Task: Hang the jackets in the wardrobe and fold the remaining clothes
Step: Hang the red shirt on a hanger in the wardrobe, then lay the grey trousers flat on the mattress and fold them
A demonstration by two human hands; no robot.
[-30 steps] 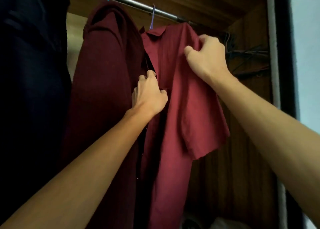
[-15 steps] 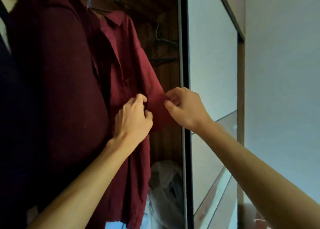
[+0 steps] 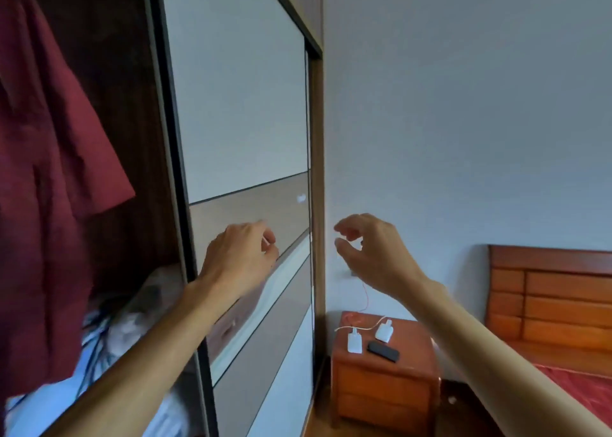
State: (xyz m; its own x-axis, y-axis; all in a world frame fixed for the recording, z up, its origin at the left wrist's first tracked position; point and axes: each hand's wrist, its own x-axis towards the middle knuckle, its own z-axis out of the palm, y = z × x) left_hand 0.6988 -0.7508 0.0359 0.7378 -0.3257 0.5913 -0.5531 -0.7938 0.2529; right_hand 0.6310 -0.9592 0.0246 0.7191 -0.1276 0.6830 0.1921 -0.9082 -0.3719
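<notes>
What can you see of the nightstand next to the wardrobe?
The nightstand is a small reddish-orange wooden cabinet with drawer fronts, standing upright on the floor between the wardrobe and the bed, against the wall. On its top lie two white chargers with a white cable, a thin red cord running up the wall, and a small black device. Neither hand touches it.

A dark red short-sleeved shirt of crinkled woven cloth [image 3: 49, 178] hangs at the far left, inside the open dark-wood wardrobe with a sliding door of white and brown panels [image 3: 238, 105]. Its sleeve juts out to the right with a slanted hem, and its body drops down past pale bundled items on the wardrobe floor.
</notes>
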